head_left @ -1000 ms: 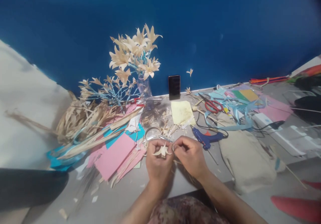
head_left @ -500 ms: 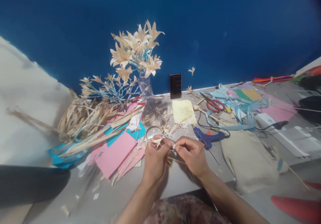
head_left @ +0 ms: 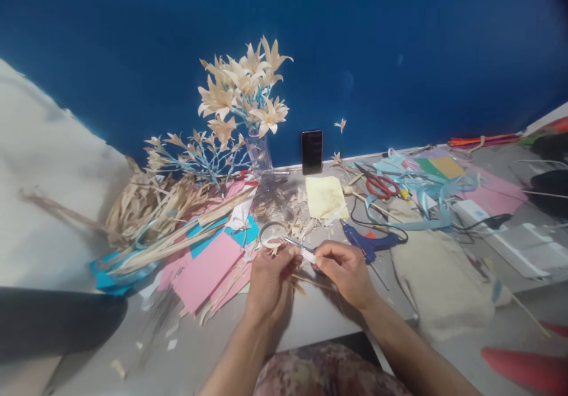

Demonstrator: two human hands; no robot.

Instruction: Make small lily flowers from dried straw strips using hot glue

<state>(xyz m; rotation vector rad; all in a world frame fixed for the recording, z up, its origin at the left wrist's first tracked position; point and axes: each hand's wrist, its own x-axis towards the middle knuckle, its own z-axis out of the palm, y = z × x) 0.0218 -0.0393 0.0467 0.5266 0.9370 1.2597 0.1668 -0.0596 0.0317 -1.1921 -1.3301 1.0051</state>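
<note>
My left hand point(head_left: 271, 277) is closed, fingertips pinched on a small cream husk flower point(head_left: 272, 247) whose petals show above the knuckles. Close beside it, my right hand point(head_left: 345, 270) pinches a short white strip point(head_left: 309, 256) that spans the gap between the hands. What the strip is made of is too blurred to tell. Just beyond my left hand lies a tape-like ring point(head_left: 261, 230). Thin tan stems point(head_left: 315, 282) run below the fingers. A blue glue gun point(head_left: 370, 243) rests to the right of my right hand.
A clear vase point(head_left: 258, 153) of husk flowers point(head_left: 242, 82) stands at the back, near an upright phone point(head_left: 312, 152). Pink paper point(head_left: 208, 271) and dry husks point(head_left: 142, 206) lie left. Red-handled scissors point(head_left: 381, 187), blue ribbon point(head_left: 426, 221) and a beige cloth point(head_left: 439, 277) lie right.
My hands have drawn slightly apart, the right one shifting right. More of the white strip shows between them, and the flower sits lower behind my left fingers.
</note>
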